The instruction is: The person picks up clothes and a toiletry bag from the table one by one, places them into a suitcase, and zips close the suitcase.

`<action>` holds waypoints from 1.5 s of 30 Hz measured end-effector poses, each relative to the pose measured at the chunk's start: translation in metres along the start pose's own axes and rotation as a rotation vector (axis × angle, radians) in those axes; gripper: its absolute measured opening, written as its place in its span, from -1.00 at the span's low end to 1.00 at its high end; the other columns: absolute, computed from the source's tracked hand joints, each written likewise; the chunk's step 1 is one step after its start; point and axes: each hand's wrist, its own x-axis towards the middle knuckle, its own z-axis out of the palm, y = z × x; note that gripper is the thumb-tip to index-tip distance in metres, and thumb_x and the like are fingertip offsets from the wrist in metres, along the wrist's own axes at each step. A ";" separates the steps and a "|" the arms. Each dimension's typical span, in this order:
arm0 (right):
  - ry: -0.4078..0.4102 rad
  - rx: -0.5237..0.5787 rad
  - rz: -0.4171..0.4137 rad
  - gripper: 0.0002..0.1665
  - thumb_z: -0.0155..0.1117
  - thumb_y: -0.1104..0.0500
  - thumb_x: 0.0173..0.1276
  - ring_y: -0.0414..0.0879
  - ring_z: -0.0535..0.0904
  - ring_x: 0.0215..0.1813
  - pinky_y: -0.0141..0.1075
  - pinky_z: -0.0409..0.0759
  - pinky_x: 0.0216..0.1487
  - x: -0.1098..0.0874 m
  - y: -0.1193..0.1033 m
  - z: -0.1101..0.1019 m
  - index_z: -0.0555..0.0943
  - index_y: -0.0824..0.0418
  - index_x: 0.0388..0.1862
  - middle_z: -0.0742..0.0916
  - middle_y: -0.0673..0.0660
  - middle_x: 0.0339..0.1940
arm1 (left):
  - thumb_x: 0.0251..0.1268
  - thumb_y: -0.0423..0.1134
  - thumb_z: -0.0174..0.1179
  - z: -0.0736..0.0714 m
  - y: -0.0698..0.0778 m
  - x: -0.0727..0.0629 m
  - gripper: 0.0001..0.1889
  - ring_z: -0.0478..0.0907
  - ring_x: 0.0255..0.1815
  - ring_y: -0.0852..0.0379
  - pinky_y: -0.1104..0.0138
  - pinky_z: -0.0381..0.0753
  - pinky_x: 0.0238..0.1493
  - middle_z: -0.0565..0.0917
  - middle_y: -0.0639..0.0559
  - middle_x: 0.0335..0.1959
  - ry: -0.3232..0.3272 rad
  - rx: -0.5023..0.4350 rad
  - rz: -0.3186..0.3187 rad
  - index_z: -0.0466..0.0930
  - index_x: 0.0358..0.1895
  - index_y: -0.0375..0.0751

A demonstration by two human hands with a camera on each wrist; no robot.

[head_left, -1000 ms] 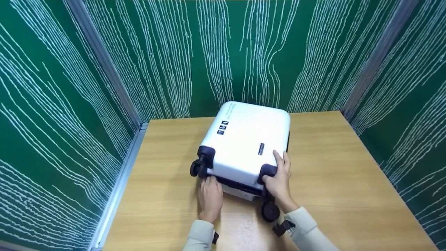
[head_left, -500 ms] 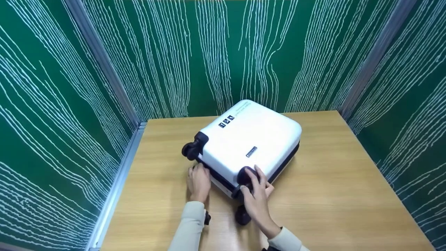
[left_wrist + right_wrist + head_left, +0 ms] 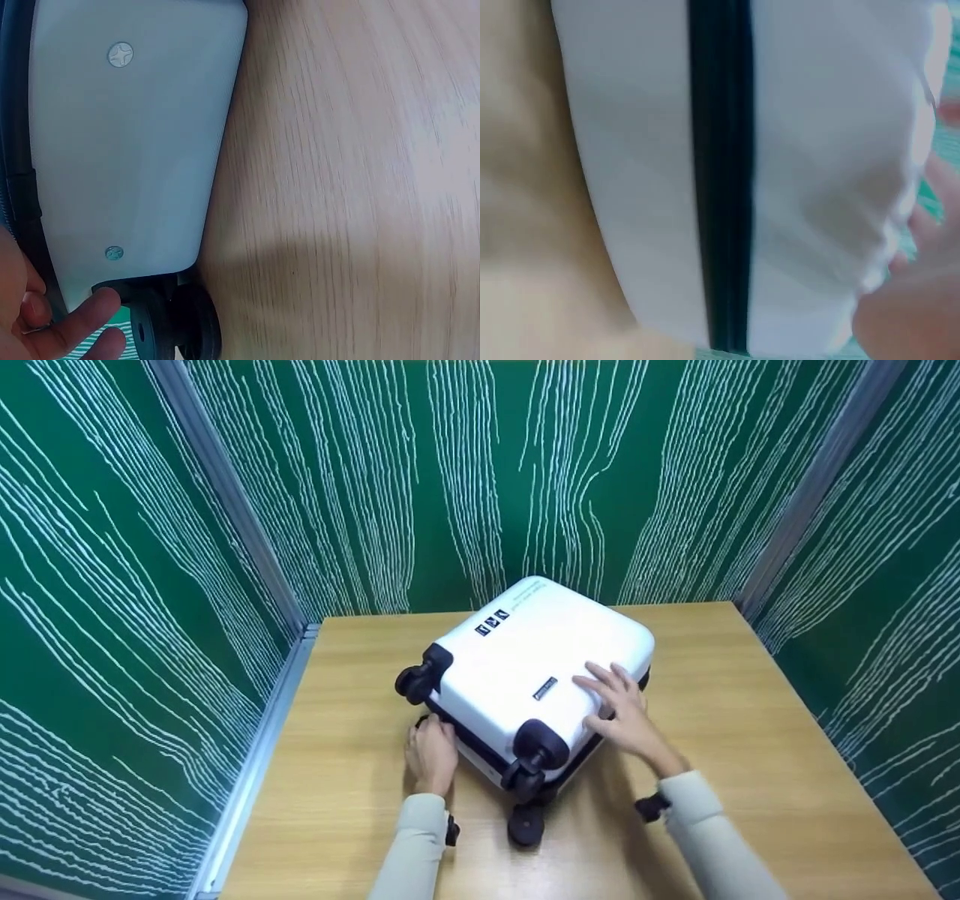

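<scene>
A white hard-shell suitcase lies flat on the table, turned at an angle, its black wheels facing the near left side. My left hand grips its near-left end, below the upper wheel. In the left wrist view, the fingers of that hand bend at the black mount of a lower wheel. My right hand is spread over the near-right edge of the lid, fingers apart. The right wrist view shows the black zip band along the side, with the hand blurred at the right.
The wooden table extends around the suitcase. Green walls with wavy white lines enclose the back and both sides, joined by grey metal posts. A near lower wheel sticks out at the front corner.
The suitcase has turned clockwise, its near-right wheel corner swinging toward the left. My right hand has gone from that wheel corner to the right-hand edge, while the left stays at the wheel end.
</scene>
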 end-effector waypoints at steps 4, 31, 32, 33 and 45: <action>-0.167 -0.037 0.063 -0.07 0.41 -0.22 0.27 0.25 -0.32 0.73 0.52 -0.40 0.50 0.013 0.016 -0.025 0.34 -0.10 0.59 0.15 0.06 0.73 | 0.42 -0.13 0.12 0.001 0.003 -0.001 -0.78 0.66 -0.10 -0.24 -0.04 0.63 -0.11 0.79 -0.11 -0.23 -0.014 0.000 -0.012 0.68 -0.16 -0.18; 0.071 0.021 0.482 0.43 0.29 -0.61 0.10 0.41 -0.02 0.61 0.43 0.11 0.51 0.051 0.057 -0.045 -0.09 -0.01 0.73 -0.02 0.33 0.68 | 0.44 -0.12 0.11 0.010 0.005 0.003 -0.77 0.67 -0.14 -0.24 -0.08 0.65 -0.16 0.78 -0.14 -0.22 -0.016 0.010 -0.040 0.67 -0.11 -0.18; 0.088 0.008 0.484 0.43 0.29 -0.61 0.10 0.40 -0.01 0.60 0.42 0.10 0.52 0.047 0.055 -0.043 -0.07 0.01 0.72 0.02 0.35 0.67 | 0.45 -0.11 0.10 0.009 0.005 0.005 -0.76 0.67 -0.14 -0.23 -0.08 0.65 -0.16 0.78 -0.13 -0.21 -0.023 0.006 -0.047 0.67 -0.09 -0.17; 0.108 -0.011 0.485 0.42 0.27 -0.62 0.10 0.39 0.00 0.59 0.41 0.09 0.51 0.044 0.053 -0.041 -0.05 0.04 0.72 0.05 0.37 0.65 | 0.45 -0.11 0.10 0.009 0.004 0.007 -0.75 0.68 -0.12 -0.23 -0.09 0.65 -0.16 0.78 -0.13 -0.20 -0.032 0.000 -0.054 0.67 -0.07 -0.16; 0.157 -0.229 0.565 0.48 0.07 -0.69 0.16 0.52 -0.05 0.52 0.50 0.09 0.35 -0.013 -0.004 -0.015 -0.07 0.30 0.68 0.03 0.53 0.57 | 0.51 -0.18 0.04 0.006 -0.019 0.039 -0.77 0.72 -0.33 -0.30 -0.17 0.63 -0.42 0.78 -0.22 -0.30 -0.052 -0.031 0.018 0.70 -0.15 -0.14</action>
